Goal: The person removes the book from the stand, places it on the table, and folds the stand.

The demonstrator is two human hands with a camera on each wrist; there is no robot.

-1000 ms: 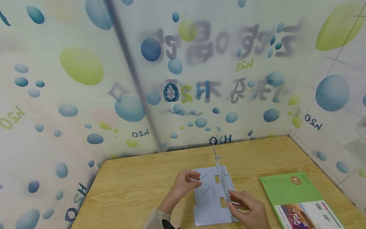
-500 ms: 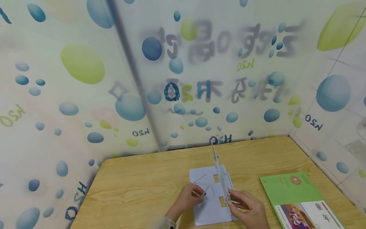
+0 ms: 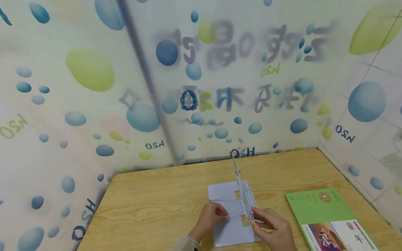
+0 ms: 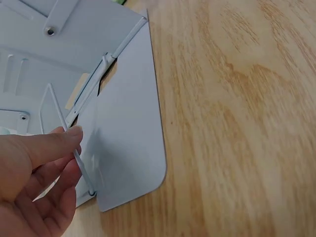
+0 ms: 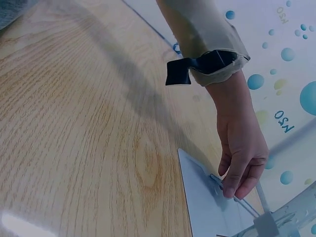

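Observation:
A pale metal folding book stand lies half unfolded on the table, its flat base plate [image 3: 229,235] down and its upright panel [image 3: 243,195] standing nearly edge-on to the head view. My left hand [image 3: 211,218] pinches a thin bent wire leg [image 4: 59,111] between thumb and fingers, over the base plate. In the left wrist view the wire's lower end meets the plate's side edge, and its bent top points at the panel. My right hand [image 3: 274,226] grips the panel's lower near corner between thumb and fingers. The right wrist view shows the left hand on the wire from across the plate.
A green book [image 3: 321,209] with a picture on its cover lies right of the stand. The wooden table [image 3: 150,209] meets a wall [image 3: 78,104] printed with blue and green bubbles at the back.
My left hand has come down and right onto the wire leg, now pinching it, and the wire has shifted with it. The right hand stays on the panel corner.

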